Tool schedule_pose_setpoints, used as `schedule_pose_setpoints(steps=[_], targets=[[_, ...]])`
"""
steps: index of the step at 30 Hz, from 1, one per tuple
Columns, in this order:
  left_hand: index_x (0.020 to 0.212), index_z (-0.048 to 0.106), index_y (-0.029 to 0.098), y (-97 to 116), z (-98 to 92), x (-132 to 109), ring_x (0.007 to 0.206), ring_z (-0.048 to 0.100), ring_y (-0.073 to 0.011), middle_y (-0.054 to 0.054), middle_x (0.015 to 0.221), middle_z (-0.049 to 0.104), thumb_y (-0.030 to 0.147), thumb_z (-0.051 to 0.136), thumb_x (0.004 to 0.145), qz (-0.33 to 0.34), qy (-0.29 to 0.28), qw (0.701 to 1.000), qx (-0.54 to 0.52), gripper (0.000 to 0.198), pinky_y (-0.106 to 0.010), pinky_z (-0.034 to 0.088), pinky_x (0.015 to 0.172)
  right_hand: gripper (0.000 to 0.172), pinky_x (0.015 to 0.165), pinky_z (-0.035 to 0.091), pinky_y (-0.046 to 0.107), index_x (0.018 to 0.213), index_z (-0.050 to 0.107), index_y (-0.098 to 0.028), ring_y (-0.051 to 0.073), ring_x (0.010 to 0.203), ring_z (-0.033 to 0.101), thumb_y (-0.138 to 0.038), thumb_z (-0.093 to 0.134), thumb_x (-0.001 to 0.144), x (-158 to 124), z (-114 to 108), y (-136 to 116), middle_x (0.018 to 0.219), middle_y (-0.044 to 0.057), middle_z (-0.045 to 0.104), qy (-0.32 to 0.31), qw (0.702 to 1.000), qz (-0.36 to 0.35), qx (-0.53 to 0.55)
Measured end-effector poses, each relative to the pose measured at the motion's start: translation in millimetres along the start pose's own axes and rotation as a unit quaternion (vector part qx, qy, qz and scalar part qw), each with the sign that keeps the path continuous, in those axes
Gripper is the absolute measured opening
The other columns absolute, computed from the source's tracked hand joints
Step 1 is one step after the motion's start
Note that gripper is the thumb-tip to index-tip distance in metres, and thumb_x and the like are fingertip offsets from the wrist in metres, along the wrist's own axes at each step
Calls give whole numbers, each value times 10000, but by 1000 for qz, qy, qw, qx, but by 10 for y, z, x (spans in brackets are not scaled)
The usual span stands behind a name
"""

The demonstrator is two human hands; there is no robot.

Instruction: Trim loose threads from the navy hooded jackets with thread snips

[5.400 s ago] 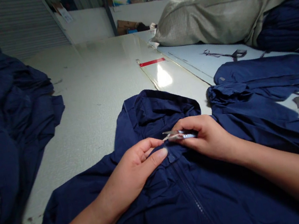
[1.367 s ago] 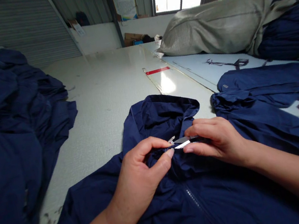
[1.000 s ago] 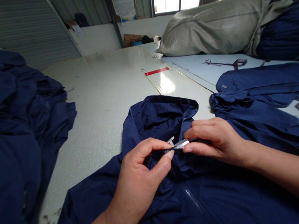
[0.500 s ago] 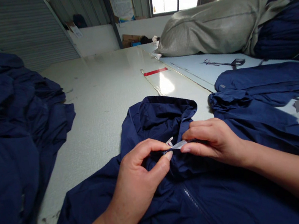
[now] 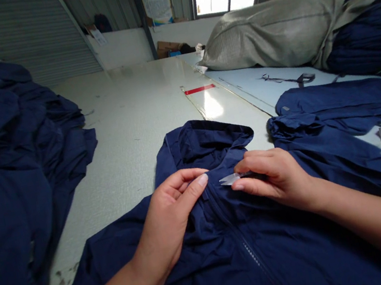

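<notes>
A navy blue zip-front jacket (image 5: 231, 248) lies spread on the white table (image 5: 127, 119) in front of me, its collar (image 5: 208, 141) turned up. My left hand (image 5: 173, 214) rests on the cloth just left of the zip's top, fingers curled and pinched on the fabric. My right hand (image 5: 274, 177) is closed round small metal thread snips (image 5: 230, 179), whose blades point left toward my left fingertips. The zip (image 5: 255, 259) runs down between my two forearms.
A heap of navy garments (image 5: 7, 170) fills the left side. More navy garments (image 5: 340, 111) lie at the right, with a grey woven sack (image 5: 266, 31) behind them. A red strip (image 5: 199, 89) and dark scraps (image 5: 286, 79) lie on the table farther back.
My left hand has let the pinched collar edge drop and now lies flatter on the cloth. The snip blades have come together and drawn slightly right. The collar fabric has smoothed out.
</notes>
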State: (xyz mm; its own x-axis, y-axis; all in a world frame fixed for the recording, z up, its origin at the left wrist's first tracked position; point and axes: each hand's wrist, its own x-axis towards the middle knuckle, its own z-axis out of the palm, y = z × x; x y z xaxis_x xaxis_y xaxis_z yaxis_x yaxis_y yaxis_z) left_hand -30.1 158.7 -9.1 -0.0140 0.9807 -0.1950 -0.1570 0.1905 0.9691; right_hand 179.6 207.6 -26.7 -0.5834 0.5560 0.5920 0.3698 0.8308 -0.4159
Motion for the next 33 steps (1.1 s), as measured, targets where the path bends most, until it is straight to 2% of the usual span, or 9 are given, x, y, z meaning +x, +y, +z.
schedule_pose_setpoints(steps=[3, 10, 18, 26, 33], targets=[[938, 718, 181, 2, -4, 4, 707, 636, -134, -27, 861, 728, 327, 797, 731, 5, -4, 1000, -9, 265, -248, 503, 682, 282, 555, 391, 214, 854, 646, -174, 110, 585, 540, -436, 594, 941, -15, 13, 5, 690, 20, 616, -13, 1000, 1, -21], [900, 721, 187, -8, -13, -16, 690, 623, -106, 0, 785, 716, 317, 770, 774, 16, -21, 1000, 0, 188, -214, 490, 684, 287, 555, 383, 211, 840, 634, -167, 108, 584, 532, -433, 596, 941, -21, 18, 28, 685, 22, 608, -1, 1000, -1, -27], [939, 719, 183, 0, 6, -22, 704, 650, -131, -17, 833, 732, 316, 782, 757, 4, -4, 1000, -25, 234, -244, 514, 686, 297, 545, 376, 212, 839, 639, -169, 109, 576, 528, -443, 588, 940, -14, 17, 36, 678, 20, 609, -5, 1000, 11, -15], [938, 722, 191, -6, 1, -24, 733, 649, -118, -11, 855, 732, 286, 783, 763, 5, -24, 999, -43, 209, -234, 513, 727, 284, 553, 385, 212, 866, 645, -162, 108, 590, 537, -433, 600, 937, -11, 27, 7, 695, 24, 624, 4, 1000, 8, 6], [942, 718, 191, -15, -4, -48, 689, 617, -104, -3, 788, 717, 307, 771, 780, 16, -29, 999, -15, 206, -210, 485, 669, 272, 546, 374, 204, 828, 644, -156, 100, 581, 540, -411, 635, 922, -4, 2, -3, 670, 13, 611, -5, 1000, 4, 17]])
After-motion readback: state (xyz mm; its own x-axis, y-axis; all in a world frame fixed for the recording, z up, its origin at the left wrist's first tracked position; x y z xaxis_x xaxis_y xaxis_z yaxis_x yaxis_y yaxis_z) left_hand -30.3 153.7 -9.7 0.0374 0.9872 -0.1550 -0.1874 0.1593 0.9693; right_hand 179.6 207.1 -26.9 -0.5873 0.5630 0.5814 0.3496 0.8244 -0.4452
